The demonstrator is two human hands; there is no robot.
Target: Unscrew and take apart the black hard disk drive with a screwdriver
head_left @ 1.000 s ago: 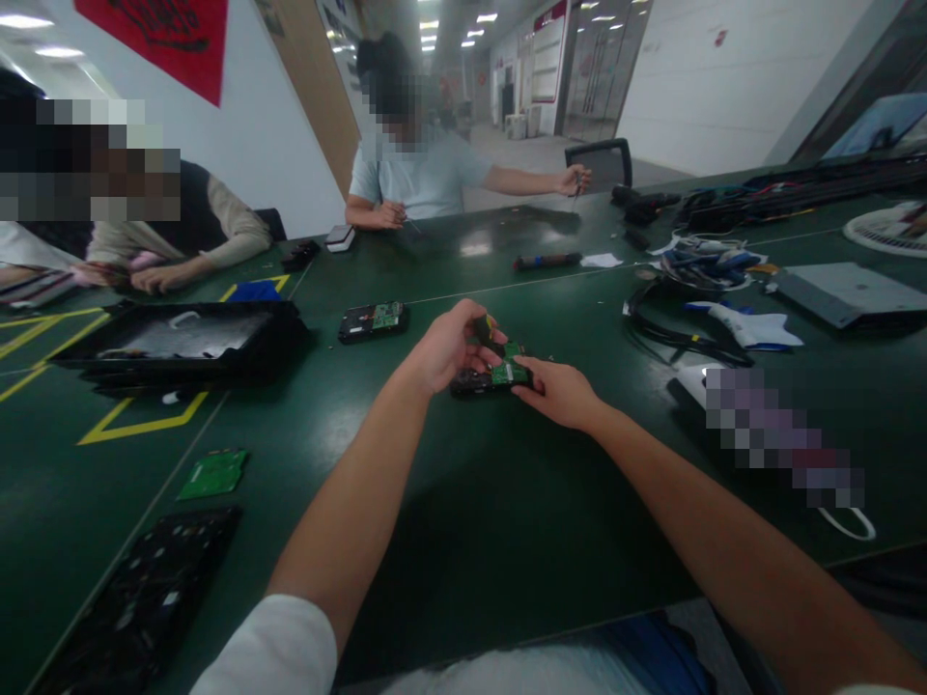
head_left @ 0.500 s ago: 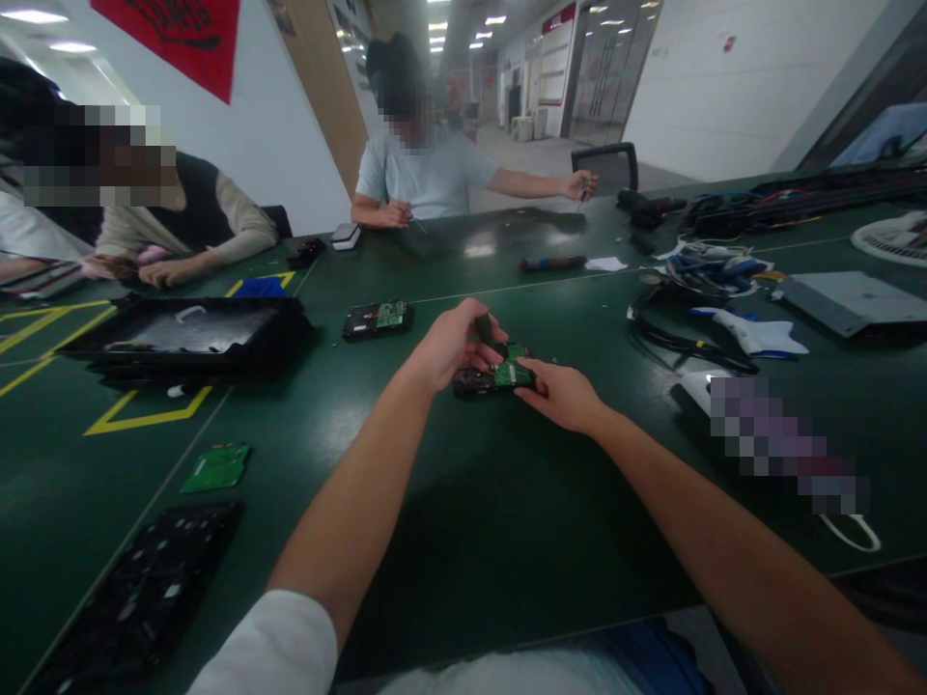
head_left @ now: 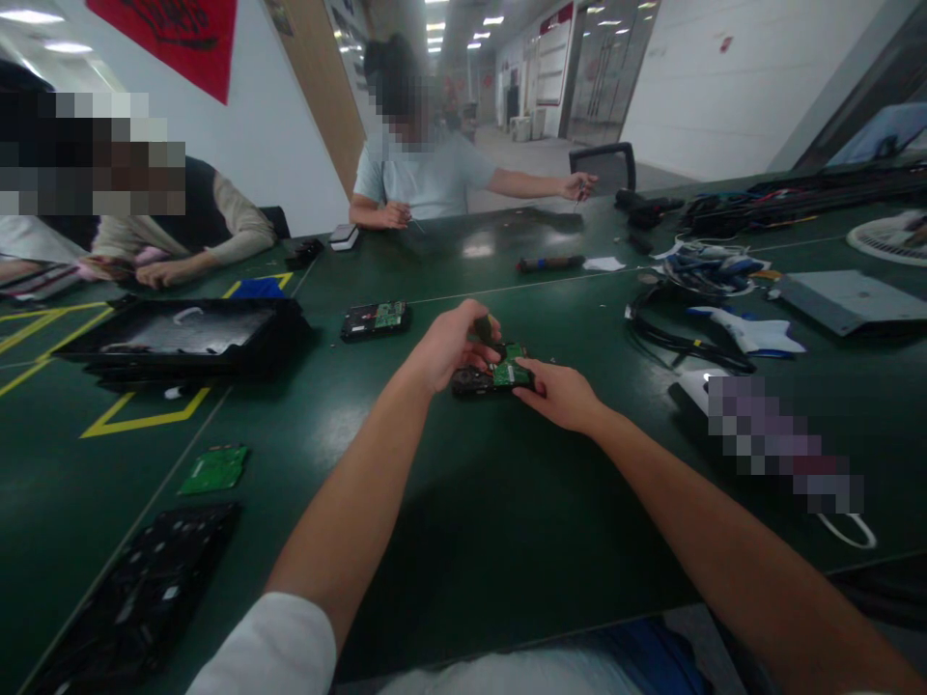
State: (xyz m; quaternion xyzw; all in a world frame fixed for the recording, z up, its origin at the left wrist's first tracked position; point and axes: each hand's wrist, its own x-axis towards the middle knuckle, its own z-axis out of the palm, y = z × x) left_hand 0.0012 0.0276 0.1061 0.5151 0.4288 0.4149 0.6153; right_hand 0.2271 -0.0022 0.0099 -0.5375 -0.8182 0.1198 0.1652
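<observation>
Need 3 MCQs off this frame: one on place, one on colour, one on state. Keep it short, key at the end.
1. Where does the loose green circuit board lie?
A. on the table left of the left arm
B. in the black tray
C. under the white fan

2. What colour is the board on the hard drive under the hands?
A. blue
B. green
C. red

3. What is the left hand doing?
A. lying flat and empty
B. gripping a screwdriver over the drive
C. holding a cable

Key: 1 A, it sits alone by the yellow floor-style marking; 2 B, green shows between the hands; 3 B, fingers wrap the dark handle while the right hand steadies the drive.
</observation>
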